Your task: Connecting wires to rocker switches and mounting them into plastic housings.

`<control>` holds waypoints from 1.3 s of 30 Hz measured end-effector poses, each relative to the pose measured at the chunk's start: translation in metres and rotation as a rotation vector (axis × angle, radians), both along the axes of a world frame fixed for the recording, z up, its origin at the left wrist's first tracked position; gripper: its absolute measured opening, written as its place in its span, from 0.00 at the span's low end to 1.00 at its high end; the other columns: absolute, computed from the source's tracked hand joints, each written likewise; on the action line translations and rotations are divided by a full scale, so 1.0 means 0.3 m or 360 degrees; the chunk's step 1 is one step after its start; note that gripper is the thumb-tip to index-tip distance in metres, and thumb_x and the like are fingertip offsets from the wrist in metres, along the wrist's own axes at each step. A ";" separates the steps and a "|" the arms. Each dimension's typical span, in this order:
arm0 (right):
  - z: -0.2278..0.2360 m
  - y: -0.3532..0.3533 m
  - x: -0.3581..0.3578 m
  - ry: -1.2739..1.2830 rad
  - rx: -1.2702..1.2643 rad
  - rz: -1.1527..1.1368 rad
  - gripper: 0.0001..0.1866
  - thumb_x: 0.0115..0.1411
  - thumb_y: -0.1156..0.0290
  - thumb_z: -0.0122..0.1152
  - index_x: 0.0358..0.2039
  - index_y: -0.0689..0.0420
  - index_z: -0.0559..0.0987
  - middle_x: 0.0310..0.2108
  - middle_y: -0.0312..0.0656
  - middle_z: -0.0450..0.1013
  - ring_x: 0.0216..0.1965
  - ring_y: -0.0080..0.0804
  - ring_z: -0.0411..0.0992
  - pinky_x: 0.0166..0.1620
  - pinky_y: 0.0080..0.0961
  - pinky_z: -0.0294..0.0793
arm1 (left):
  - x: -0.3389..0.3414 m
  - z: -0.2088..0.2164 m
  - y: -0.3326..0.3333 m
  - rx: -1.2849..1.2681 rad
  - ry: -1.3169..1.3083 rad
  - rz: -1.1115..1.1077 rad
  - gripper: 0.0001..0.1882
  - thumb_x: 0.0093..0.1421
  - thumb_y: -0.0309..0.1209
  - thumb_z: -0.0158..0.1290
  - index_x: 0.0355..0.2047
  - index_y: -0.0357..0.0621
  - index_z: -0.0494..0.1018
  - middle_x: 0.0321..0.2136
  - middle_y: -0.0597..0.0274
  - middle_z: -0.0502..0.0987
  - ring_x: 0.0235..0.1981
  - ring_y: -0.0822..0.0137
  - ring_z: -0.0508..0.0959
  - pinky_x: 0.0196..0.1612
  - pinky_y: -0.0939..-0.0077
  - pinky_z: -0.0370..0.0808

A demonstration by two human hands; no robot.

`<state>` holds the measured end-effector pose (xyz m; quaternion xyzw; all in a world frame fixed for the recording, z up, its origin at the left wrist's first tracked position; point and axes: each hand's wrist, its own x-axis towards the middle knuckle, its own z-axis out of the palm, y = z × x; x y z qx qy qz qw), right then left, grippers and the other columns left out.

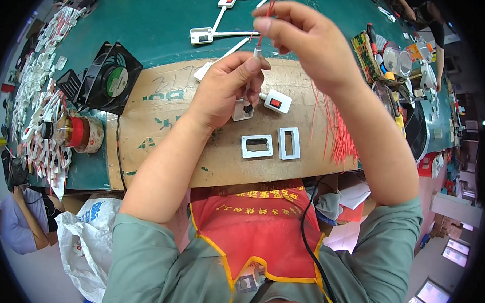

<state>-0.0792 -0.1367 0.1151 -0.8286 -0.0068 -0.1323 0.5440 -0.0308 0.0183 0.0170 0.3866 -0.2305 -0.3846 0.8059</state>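
Note:
My left hand (226, 89) is closed around a white tube (257, 52) that stands up out of its fingers. A small white housing with a dark part inside (243, 111) sits just under that hand, apparently at the tube's lower end. Above the tube's top, my right hand (321, 47) pinches thin red wires (259, 40) that run down to the tube. Close by on the cardboard lie a white housing with a red rocker switch (278, 101) and two white rectangular frames (257, 146). Loose red wires (340, 138) fan out beneath my right forearm.
A cardboard sheet (163, 116) covers part of the green bench. A black fan (109, 77) and a jar with a red band (83, 132) stand left, beside piled white parts (33, 107). White tubed housings (202, 36) lie beyond. Tools (372, 41) crowd the right; other people are nearby.

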 end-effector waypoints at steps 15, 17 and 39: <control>-0.013 -0.005 0.026 0.0235 0.0220 0.0093 0.13 0.57 0.62 0.63 0.35 0.59 0.81 0.19 0.27 0.66 0.21 0.12 0.58 0.24 0.13 0.57 | 0.001 -0.012 -0.007 -0.0020 0.0053 0.0001 0.15 0.63 0.41 0.52 0.37 0.41 0.73 0.21 0.67 0.70 0.20 0.74 0.70 0.24 0.81 0.69; -0.021 -0.007 0.033 0.0132 0.0258 0.0131 0.14 0.57 0.62 0.63 0.36 0.60 0.80 0.20 0.27 0.65 0.21 0.12 0.58 0.24 0.13 0.57 | 0.006 -0.014 -0.005 0.0004 0.0061 0.0018 0.15 0.63 0.41 0.51 0.37 0.41 0.73 0.21 0.67 0.70 0.20 0.74 0.70 0.24 0.81 0.68; -0.261 0.104 -0.077 0.0279 -0.0968 0.0000 0.14 0.54 0.59 0.56 0.27 0.57 0.82 0.28 0.49 0.75 0.32 0.48 0.74 0.38 0.41 0.72 | 0.106 -0.039 0.017 -0.0497 0.0434 0.0500 0.12 0.62 0.42 0.52 0.35 0.47 0.69 0.22 0.66 0.69 0.27 0.68 0.70 0.41 0.63 0.72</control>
